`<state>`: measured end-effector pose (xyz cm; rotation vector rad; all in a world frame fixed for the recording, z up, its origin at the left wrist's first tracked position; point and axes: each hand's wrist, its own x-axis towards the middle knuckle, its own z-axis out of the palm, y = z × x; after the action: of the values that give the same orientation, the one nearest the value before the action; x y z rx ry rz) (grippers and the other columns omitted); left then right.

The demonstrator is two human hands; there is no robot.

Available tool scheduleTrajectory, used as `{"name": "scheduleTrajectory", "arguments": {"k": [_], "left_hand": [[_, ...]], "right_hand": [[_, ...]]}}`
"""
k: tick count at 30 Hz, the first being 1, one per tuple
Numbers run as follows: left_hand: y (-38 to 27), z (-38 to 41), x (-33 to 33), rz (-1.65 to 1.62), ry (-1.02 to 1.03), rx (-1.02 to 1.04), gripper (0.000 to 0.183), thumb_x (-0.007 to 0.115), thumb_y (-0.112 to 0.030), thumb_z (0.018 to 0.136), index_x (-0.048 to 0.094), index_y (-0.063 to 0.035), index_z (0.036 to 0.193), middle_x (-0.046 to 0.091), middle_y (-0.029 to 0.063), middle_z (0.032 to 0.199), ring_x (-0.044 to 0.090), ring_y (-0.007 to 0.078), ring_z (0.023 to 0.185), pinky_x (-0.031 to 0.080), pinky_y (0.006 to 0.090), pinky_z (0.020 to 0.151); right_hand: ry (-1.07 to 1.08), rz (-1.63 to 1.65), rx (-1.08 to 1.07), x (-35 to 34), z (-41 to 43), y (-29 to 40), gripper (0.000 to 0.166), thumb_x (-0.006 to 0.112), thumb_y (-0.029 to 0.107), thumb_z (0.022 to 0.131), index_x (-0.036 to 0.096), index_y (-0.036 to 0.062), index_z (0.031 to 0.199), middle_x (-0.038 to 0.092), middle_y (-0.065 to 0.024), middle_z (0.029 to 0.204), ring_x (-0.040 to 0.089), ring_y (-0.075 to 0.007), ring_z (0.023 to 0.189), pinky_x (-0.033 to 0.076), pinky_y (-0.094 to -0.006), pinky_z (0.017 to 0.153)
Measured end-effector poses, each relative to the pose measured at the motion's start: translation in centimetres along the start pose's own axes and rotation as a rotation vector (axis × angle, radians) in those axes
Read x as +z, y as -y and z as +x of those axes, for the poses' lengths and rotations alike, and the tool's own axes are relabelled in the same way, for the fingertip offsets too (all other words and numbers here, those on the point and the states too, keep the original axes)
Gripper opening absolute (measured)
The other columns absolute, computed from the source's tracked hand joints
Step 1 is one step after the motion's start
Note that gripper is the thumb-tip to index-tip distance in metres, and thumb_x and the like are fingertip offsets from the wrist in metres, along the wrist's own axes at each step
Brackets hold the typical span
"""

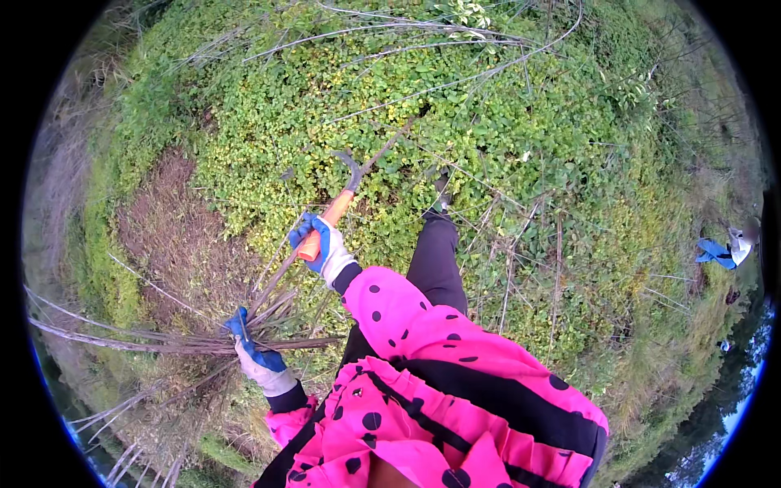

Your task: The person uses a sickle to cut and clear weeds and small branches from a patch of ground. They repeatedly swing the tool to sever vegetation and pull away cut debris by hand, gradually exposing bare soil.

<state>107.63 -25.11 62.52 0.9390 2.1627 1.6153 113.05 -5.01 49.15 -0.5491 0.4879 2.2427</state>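
Observation:
Both hands wear blue and white work gloves. My right hand (pixel 323 247) is closed round the orange handle of a sickle (pixel 332 210), whose dark curved blade points up and away from me. A long brown stem (pixel 387 146) runs past the blade and down beside the handle; whether the right hand also grips it is not clear. Lower left, my left hand (pixel 256 351) is closed round a bundle of long dry stems (pixel 183 344), which fan out to the left and below. Part of the bundle lies hidden behind the glove.
Low green plants (pixel 488 134) cover the ground, with cut dry stems (pixel 427 91) lying across them at the top. A patch of brown dry litter (pixel 177 226) lies at left. Thin stems (pixel 509 268) stand right of my leg. Far right is another person (pixel 735 247).

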Motion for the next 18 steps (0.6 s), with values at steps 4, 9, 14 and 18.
{"name": "scheduleTrajectory", "arguments": {"k": [4,9,14,18], "left_hand": [[0.1,-0.7,-1.9,-0.153,-0.085,-0.036,0.044,0.036,-0.03,0.097,0.049,0.0054,0.119,0.05,0.0187,0.125,0.045,0.024,0.117,0.023,0.0389,0.108],[0.1,0.7,-1.0,-0.245,-0.044,-0.131,0.044,0.035,-0.031,0.097,0.051,0.0046,0.119,0.059,0.0179,0.113,0.048,0.0218,0.115,0.018,0.039,0.11],[-0.3,2.2,2.4,-0.261,0.002,-0.227,0.033,0.043,-0.016,0.094,0.051,0.0026,0.121,0.061,0.0194,0.109,0.057,0.0233,0.107,0.039,0.036,0.097],[-2.3,3.1,5.7,-0.186,0.048,-0.164,0.027,0.049,-0.011,0.091,0.061,0.0092,0.104,0.064,0.0148,0.102,0.058,0.0201,0.104,0.039,0.035,0.097]], "right_hand": [[-0.249,-0.389,0.065,1.1,-1.2,-1.3,0.021,0.049,0.012,0.086,0.044,0.0056,0.067,0.047,-0.0083,0.058,0.054,-0.0282,0.056,0.049,-0.0413,0.057],[-0.198,-0.395,0.099,-0.9,-1.8,0.9,0.021,0.045,0.009,0.087,0.043,0.005,0.067,0.047,-0.0077,0.06,0.054,-0.0293,0.063,0.049,-0.0417,0.063],[-0.131,-0.122,0.153,-3.9,-1.6,5.1,0.018,0.049,0.01,0.082,0.04,0.0034,0.069,0.045,-0.0093,0.062,0.051,-0.0265,0.061,0.048,-0.0378,0.06],[-0.205,-0.057,0.168,-4.4,-2.5,8.4,0.017,0.049,0.011,0.085,0.04,0.0041,0.073,0.044,-0.0078,0.065,0.045,-0.0244,0.059,0.047,-0.0382,0.062]]}}
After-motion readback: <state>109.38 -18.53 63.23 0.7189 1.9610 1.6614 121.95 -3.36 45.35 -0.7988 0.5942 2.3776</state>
